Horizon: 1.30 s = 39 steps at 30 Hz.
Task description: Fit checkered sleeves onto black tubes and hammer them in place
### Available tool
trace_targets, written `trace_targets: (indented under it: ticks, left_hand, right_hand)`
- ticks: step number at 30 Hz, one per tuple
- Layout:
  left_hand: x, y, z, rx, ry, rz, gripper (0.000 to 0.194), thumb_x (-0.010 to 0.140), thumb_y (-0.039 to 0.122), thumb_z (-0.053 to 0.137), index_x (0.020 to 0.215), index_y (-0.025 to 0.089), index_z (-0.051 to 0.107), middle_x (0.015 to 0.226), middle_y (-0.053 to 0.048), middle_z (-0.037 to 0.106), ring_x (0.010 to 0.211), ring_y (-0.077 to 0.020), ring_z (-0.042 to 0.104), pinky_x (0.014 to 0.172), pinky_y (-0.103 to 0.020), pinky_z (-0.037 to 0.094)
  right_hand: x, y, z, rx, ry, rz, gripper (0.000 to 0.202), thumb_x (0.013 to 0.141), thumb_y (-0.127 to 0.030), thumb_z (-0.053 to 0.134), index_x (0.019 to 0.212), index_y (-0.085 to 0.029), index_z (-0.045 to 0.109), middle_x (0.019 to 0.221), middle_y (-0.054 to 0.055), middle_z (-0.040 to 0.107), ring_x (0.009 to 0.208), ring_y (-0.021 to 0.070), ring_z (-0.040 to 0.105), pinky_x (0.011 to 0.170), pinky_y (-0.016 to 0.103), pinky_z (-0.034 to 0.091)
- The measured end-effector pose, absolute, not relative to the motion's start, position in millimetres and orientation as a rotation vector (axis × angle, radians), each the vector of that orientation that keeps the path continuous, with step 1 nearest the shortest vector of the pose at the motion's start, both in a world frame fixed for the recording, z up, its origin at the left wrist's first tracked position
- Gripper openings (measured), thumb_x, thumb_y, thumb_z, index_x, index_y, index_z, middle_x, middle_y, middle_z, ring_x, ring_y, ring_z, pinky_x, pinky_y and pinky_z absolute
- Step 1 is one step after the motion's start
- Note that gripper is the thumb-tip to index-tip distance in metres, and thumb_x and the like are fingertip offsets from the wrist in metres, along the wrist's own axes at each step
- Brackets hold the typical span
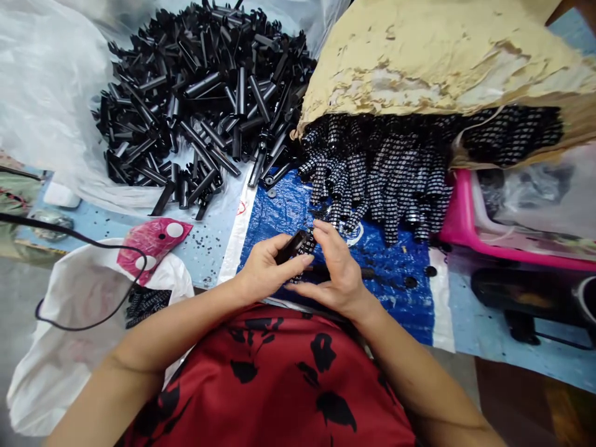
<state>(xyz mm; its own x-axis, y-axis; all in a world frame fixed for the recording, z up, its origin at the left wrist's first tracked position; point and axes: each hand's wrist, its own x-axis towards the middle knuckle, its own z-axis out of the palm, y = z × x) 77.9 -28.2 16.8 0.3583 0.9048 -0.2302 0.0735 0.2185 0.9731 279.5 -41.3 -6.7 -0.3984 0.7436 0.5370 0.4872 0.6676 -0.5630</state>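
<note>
My left hand [266, 268] is closed on a smooth black plastic piece [291, 247], its thumb stretched across the front. Close against that piece is a black tube with rows of pale marks [308, 243]. My right hand [339, 273] curves around the tube from the other side, with its fingertips at the upper end and its thumb low down. Both hands meet just above the front edge of a blue plastic sheet [279, 205]. Fingers partly cover the two parts, so I cannot tell how far one sits in the other.
Loose black plastic pieces [200, 105] are heaped at back left on clear plastic. Patterned black tubes [386, 167] spill from a torn yellowish paper sack [419, 56]. A pink bin [460, 211] stands right. At left are a white bag [60, 323], a pink pouch [151, 245] and a black cable [88, 239].
</note>
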Motion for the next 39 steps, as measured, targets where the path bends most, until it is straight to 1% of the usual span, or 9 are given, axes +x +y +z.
trace_targets:
  ticks: [5,12,16,19,23,26,28,32,39]
  left_hand:
    - [84,-30,13,1.083,1.141,0.865,0.054,0.104,0.065,0.041,0.092,0.015,0.059,0.071,0.0,0.054,0.056,-0.0097,0.041,0.057,-0.027,0.036]
    - [91,-33,13,0.944,1.034,0.964,0.045,0.095,0.059,0.067,0.1,0.014,0.068,0.088,-0.001,0.061,0.08,-0.0117,0.052,0.077,-0.025,0.045]
    - [81,-29,14,0.717,0.952,0.898,0.049,0.08,0.055,0.084,0.104,0.013,0.073,0.087,-0.002,0.067,0.075,-0.0108,0.057,0.071,-0.023,0.046]
    - [69,-23,11,0.573,0.904,0.733,0.05,0.071,0.048,0.092,0.101,0.013,0.074,0.082,-0.002,0.069,0.065,-0.0089,0.058,0.059,-0.021,0.041]
    - [62,-20,5,0.382,0.83,0.571,0.058,0.064,0.047,0.096,0.099,0.012,0.065,0.085,-0.008,0.072,0.077,-0.0211,0.072,0.072,-0.031,0.056]
    - [59,-22,0,0.471,0.864,0.675,0.058,0.072,0.053,0.089,0.104,0.016,0.059,0.088,-0.007,0.072,0.072,-0.0185,0.07,0.071,-0.032,0.056]
    - [48,-21,-5,0.778,0.977,0.822,0.048,0.084,0.053,0.079,0.106,0.016,0.058,0.089,-0.005,0.07,0.071,-0.015,0.066,0.069,-0.029,0.053]
    - [8,-13,-17,1.734,1.34,0.851,0.025,0.096,0.037,0.063,0.109,0.014,0.064,0.097,-0.007,0.067,0.086,-0.0169,0.061,0.081,-0.031,0.047]
    - [-24,3,-14,1.934,1.414,0.307,0.031,0.089,0.046,0.074,0.091,0.015,0.067,0.077,-0.001,0.059,0.069,-0.0137,0.05,0.066,-0.027,0.034]
  right_hand:
    - [269,-45,-1,-0.991,-2.034,0.214,0.107,0.081,-0.055,0.083,0.164,-0.012,0.03,0.148,0.025,0.055,0.142,0.0352,0.055,0.114,0.054,0.054]
    - [260,-48,0,-0.964,-2.059,0.017,0.103,0.083,-0.047,0.084,0.163,-0.005,0.034,0.15,0.024,0.055,0.139,0.0321,0.057,0.115,0.043,0.055]
    - [262,-51,-1,-0.986,-2.14,0.03,0.105,0.082,-0.044,0.086,0.163,-0.003,0.034,0.149,0.026,0.055,0.142,0.0321,0.055,0.117,0.042,0.053]
    - [263,-52,-5,-1.004,-2.176,0.088,0.108,0.081,-0.048,0.086,0.163,-0.004,0.032,0.15,0.027,0.054,0.144,0.0333,0.052,0.117,0.045,0.052]
    - [260,-49,-11,-1.016,-2.193,0.263,0.109,0.082,-0.056,0.083,0.164,-0.007,0.031,0.153,0.027,0.05,0.147,0.0345,0.05,0.12,0.049,0.048]
    - [263,-51,-18,-1.044,-2.191,0.333,0.117,0.081,-0.068,0.077,0.164,-0.005,0.025,0.156,0.028,0.046,0.15,0.038,0.044,0.122,0.055,0.044]
    - [271,-57,-25,-1.138,-2.231,0.266,0.101,0.087,-0.064,0.074,0.159,-0.005,0.035,0.149,0.026,0.054,0.144,0.0394,0.05,0.116,0.056,0.047]
    - [290,-71,-35,-1.289,-2.384,0.083,0.021,0.098,-0.028,0.068,0.114,-0.015,0.065,0.1,0.009,0.072,0.092,0.0245,0.068,0.084,0.038,0.054]
    - [277,-53,-15,-1.214,-2.024,0.089,0.015,0.102,-0.013,0.054,0.113,-0.014,0.064,0.089,0.006,0.068,0.078,0.0153,0.062,0.074,0.026,0.05]
